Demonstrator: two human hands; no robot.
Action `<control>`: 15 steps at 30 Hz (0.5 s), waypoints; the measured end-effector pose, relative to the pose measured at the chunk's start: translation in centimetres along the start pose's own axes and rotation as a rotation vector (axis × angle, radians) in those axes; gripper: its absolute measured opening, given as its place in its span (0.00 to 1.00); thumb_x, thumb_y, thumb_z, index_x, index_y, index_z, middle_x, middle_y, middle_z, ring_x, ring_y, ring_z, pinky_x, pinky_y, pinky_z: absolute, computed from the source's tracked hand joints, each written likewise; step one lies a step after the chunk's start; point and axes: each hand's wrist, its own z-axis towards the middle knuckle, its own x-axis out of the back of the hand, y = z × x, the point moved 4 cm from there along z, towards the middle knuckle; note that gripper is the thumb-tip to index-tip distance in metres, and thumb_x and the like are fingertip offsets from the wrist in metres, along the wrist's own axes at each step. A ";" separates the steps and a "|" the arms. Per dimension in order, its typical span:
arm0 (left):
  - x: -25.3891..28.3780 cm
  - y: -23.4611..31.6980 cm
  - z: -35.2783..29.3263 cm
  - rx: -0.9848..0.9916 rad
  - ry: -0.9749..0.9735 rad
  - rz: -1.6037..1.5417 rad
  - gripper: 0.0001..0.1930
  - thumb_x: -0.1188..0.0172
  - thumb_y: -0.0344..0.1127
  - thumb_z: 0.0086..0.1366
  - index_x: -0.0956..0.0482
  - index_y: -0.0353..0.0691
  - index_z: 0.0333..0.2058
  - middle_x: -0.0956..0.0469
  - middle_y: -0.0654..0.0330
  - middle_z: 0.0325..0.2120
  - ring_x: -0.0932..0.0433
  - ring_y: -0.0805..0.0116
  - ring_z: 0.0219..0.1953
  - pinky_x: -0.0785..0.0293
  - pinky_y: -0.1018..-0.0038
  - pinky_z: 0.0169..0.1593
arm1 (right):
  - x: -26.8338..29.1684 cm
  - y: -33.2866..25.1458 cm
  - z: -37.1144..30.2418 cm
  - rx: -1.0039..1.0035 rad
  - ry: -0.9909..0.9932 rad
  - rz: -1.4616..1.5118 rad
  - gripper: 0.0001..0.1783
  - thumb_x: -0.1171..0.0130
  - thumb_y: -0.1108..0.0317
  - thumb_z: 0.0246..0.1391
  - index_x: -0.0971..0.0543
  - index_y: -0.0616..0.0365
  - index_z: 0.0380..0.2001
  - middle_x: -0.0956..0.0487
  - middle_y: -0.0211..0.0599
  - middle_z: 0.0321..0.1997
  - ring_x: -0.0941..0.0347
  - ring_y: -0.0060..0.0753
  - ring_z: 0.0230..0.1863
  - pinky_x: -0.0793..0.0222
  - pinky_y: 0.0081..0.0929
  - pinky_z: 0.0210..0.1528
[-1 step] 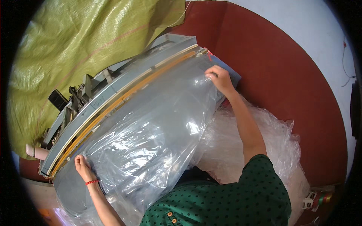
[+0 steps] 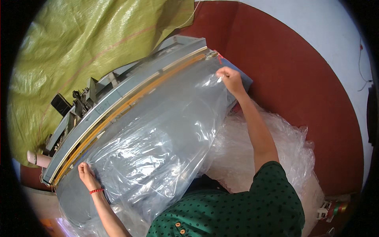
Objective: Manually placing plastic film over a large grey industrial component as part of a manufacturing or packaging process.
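A clear plastic sheet (image 2: 146,154), creased and shiny, is spread over a grey work surface (image 2: 166,98). At its near left corner my left hand (image 2: 88,176), with a red bracelet on the wrist, is closed in a pinch on the edge. My right hand (image 2: 231,80) grips the far right corner between thumb and curled fingers. Between the two hands the sheet's far edge runs roughly alongside a long machine bar (image 2: 106,112) with orange and cream strips. Lower down, the sheet hangs in loose folds against my green dotted clothing.
A large heap of clear plastic (image 2: 268,142) lies to the right of my body. Behind the bar are a dark phone (image 2: 60,104) and metal brackets. A pink bottle (image 2: 38,159) stands at the far left. A yellow-green woven tarp (image 2: 98,35) covers the area beyond.
My right hand has shifted very slightly to the right, and the film's corner beside it has changed its folds. My left hand stays in place.
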 end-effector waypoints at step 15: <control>0.6 0.2 -0.1 0.024 0.067 -0.097 0.05 0.49 0.38 0.61 0.32 0.46 0.27 0.38 0.75 0.17 0.47 0.90 0.15 0.54 0.91 0.16 | -3.6 1.5 2.7 -0.256 0.070 -0.806 0.17 0.41 0.53 0.38 0.23 0.57 0.22 0.24 0.42 0.27 0.27 0.43 0.33 0.33 0.36 0.35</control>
